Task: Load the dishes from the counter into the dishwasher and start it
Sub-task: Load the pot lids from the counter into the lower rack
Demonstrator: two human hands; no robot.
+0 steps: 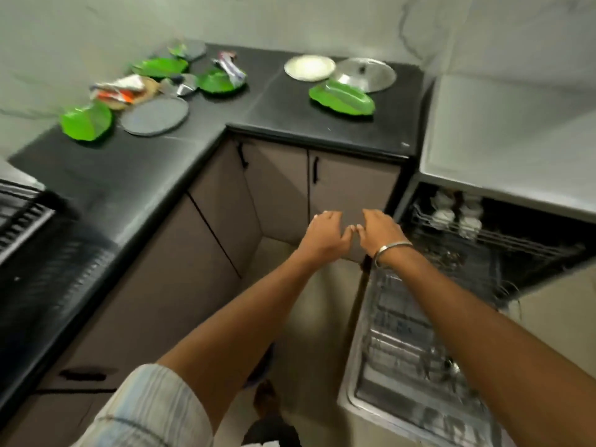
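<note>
Head view: left hand (pixel 324 235) and right hand (pixel 382 233) both empty, fingers relaxed, mid-frame. Dishes wait on counter (pixel 129 175): green plate (pixel 342 100) at 12, lid (pixel 364 74) behind. Dishwasher (pixel 451 285) open at 3. Grab nearest plate first, slot upright.

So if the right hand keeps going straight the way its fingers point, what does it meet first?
Probably the grey cabinet door under the counter: the right hand points up and away toward it, empty, fingers loose. Depth is unclear; if it rises, the green leaf plate comes next.
</note>
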